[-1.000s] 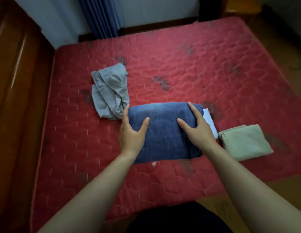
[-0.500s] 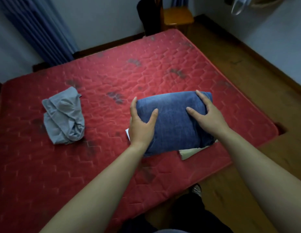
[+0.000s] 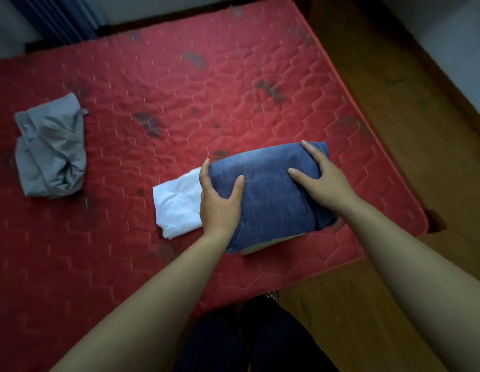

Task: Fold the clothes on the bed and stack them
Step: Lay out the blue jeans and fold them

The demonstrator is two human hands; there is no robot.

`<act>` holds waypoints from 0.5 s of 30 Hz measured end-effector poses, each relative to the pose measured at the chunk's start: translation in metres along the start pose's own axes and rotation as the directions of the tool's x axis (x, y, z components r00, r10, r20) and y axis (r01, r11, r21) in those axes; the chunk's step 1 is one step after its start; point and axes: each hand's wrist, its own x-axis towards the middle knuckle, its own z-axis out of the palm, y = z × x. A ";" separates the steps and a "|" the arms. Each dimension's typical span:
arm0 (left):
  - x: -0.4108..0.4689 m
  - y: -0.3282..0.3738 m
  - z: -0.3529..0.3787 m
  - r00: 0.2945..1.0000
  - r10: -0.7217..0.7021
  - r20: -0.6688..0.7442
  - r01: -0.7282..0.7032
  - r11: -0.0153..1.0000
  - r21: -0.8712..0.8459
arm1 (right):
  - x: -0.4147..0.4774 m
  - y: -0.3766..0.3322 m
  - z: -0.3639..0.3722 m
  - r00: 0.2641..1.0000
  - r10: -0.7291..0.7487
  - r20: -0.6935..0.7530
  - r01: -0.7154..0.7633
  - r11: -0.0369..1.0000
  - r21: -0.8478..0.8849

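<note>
Near the right edge of the bed (image 3: 180, 89) my left grip (image 3: 220, 202) and right grip (image 3: 322, 181) clamped either end of the folded jeans (image 3: 271, 194) over a pale garment (image 3: 271, 244); I judged the denim heavy and floppy, needing both ends held

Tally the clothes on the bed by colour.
Blue: 1, folded jeans
White: 1, folded garment
Grey: 1, crumpled garment
Pale: 1, garment edge showing under the jeans
Total: 4
</note>
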 end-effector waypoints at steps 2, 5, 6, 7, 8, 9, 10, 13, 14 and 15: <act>0.009 -0.034 0.019 0.999 -0.048 -0.012 0.048 0.999 -0.009 | 0.020 0.031 0.022 0.999 0.023 0.044 -0.023 1.000 -0.021; 0.025 -0.092 0.049 0.994 -0.110 -0.022 0.109 0.994 -0.030 | 0.049 0.083 0.060 0.993 0.059 0.104 -0.052 0.996 -0.068; 0.030 -0.114 0.060 0.991 -0.134 -0.016 0.133 0.990 -0.037 | 0.059 0.103 0.073 0.991 0.073 0.116 -0.064 0.995 -0.082; 0.036 -0.138 0.072 0.988 -0.152 -0.009 0.151 0.987 -0.046 | 0.068 0.123 0.086 0.989 0.081 0.122 -0.070 0.993 -0.097; 0.041 -0.161 0.084 0.987 -0.163 0.001 0.163 0.985 -0.052 | 0.077 0.143 0.099 0.989 0.084 0.121 -0.070 0.991 -0.115; 0.047 -0.185 0.096 0.985 -0.172 0.017 0.173 0.984 -0.047 | 0.085 0.163 0.110 0.990 0.089 0.113 -0.074 0.988 -0.136; 0.052 -0.207 0.108 0.982 -0.184 0.044 0.185 0.982 -0.027 | 0.091 0.183 0.122 0.989 0.102 0.104 -0.085 0.984 -0.156; 0.066 -0.261 0.131 0.958 -0.258 0.128 0.240 0.960 0.143 | 0.093 0.234 0.154 0.981 0.160 0.111 -0.131 0.964 -0.232; 0.069 -0.271 0.133 0.953 -0.270 0.138 0.242 0.951 0.194 | 0.092 0.243 0.162 0.979 0.172 0.105 -0.141 0.957 -0.254; 0.071 -0.276 0.133 0.956 -0.258 0.140 0.223 0.949 0.223 | 0.093 0.248 0.166 0.980 0.177 0.092 -0.148 0.953 -0.263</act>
